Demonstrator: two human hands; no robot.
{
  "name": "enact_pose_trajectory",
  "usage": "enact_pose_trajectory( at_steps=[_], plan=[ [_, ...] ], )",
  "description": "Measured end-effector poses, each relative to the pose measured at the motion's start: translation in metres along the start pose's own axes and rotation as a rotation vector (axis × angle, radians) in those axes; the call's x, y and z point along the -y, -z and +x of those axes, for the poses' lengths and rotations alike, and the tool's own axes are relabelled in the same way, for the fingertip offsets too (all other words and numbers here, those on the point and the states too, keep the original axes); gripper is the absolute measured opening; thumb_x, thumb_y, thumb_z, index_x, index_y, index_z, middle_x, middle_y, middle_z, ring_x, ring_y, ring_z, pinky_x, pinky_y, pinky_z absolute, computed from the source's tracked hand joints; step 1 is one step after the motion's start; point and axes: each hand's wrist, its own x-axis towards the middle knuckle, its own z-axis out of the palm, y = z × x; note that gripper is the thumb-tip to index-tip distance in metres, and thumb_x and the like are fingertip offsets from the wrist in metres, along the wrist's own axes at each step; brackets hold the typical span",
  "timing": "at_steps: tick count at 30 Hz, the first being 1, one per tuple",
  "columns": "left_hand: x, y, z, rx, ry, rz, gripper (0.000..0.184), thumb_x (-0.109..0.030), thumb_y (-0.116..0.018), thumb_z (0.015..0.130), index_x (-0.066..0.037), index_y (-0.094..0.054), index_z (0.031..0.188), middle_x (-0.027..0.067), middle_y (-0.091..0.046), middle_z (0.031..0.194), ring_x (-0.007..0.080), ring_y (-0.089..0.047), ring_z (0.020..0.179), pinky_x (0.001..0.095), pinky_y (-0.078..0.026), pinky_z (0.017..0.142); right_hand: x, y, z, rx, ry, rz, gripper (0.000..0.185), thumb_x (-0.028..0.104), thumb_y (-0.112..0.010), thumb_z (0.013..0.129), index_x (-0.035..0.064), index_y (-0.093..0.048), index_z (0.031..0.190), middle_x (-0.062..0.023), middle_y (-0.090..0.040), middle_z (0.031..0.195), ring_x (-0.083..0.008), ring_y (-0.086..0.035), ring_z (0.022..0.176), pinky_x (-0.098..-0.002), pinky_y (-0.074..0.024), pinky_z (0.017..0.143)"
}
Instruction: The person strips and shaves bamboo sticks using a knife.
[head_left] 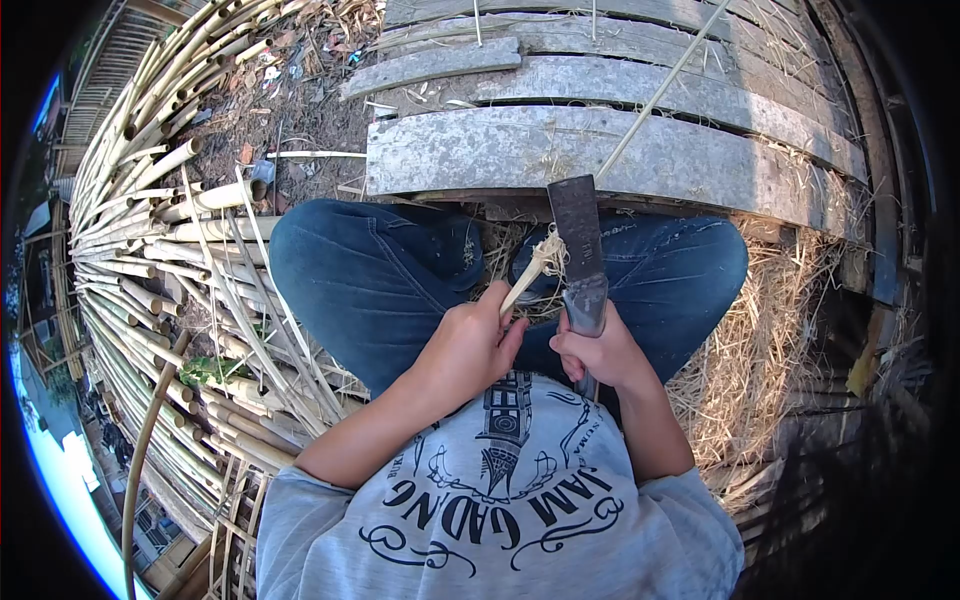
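My left hand (pixel 480 340) is closed round the lower part of a pale bamboo strip (pixel 524 286), which slants up and to the right. Curled shavings (pixel 550 254) cling to the strip's upper end. In my right hand (pixel 597 350) is the grey handle of a machete (pixel 578 232), its broad dark blade pointing up and away from me. The blade lies just right of the shavings; whether the two touch I cannot tell. Both hands are above my lap, between my bent knees in blue jeans.
Weathered wooden planks (pixel 560 150) form a platform in front of my knees, with a long thin strip (pixel 665 85) lying across it. Many cut bamboo poles (pixel 150 240) are piled at the left. Straw-like shavings (pixel 745 350) heap up at the right.
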Motion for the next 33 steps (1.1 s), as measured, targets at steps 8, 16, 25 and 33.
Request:
enact_pose_trajectory(
  at_steps=[8,16,25,33],
  plan=[
    [0.015,-0.01,-0.002,-0.041,0.079,0.13,0.022,-0.002,-0.067,0.085,0.001,-0.046,0.092,0.0221,-0.06,0.064,0.0415,-0.063,0.062,0.0477,-0.048,0.054,0.004,0.006,0.0,0.209,-0.071,0.2,0.019,-0.002,-0.065,0.079,0.0033,-0.049,0.071,-0.0036,-0.05,0.051,-0.0118,-0.049,0.039,-0.0291,-0.0392,0.039],
    [0.003,-0.004,0.0,0.105,0.047,-0.077,0.026,-0.003,-0.071,0.084,0.0,-0.046,0.086,0.0161,-0.052,0.059,0.0356,-0.058,0.052,0.0388,-0.042,0.048,-0.001,0.006,0.005,-0.237,0.251,-0.319,0.021,0.004,-0.065,0.079,0.0024,-0.053,0.062,-0.0028,-0.056,0.054,-0.0102,-0.051,0.041,-0.028,-0.0411,0.039],
    [0.015,0.004,0.0,0.087,-0.031,0.325,0.018,-0.004,-0.064,0.088,0.0,-0.046,0.09,0.0212,-0.058,0.06,0.042,-0.061,0.058,0.0483,-0.047,0.052,-0.013,0.018,0.01,0.03,-0.071,-0.023,0.019,-0.003,-0.063,0.079,0.0039,-0.047,0.073,-0.0041,-0.048,0.05,-0.012,-0.047,0.039,-0.029,-0.0387,0.038],
    [0.036,-0.008,-0.008,-0.008,-0.043,0.353,0.018,-0.003,-0.064,0.087,-0.002,-0.046,0.09,0.0199,-0.057,0.059,0.0405,-0.061,0.057,0.0477,-0.048,0.051,-0.019,0.023,0.023,0.172,-0.19,0.118,0.019,-0.004,-0.063,0.079,0.0045,-0.046,0.074,-0.0032,-0.044,0.051,-0.0119,-0.043,0.039,-0.0289,-0.0359,0.038]
  ],
)
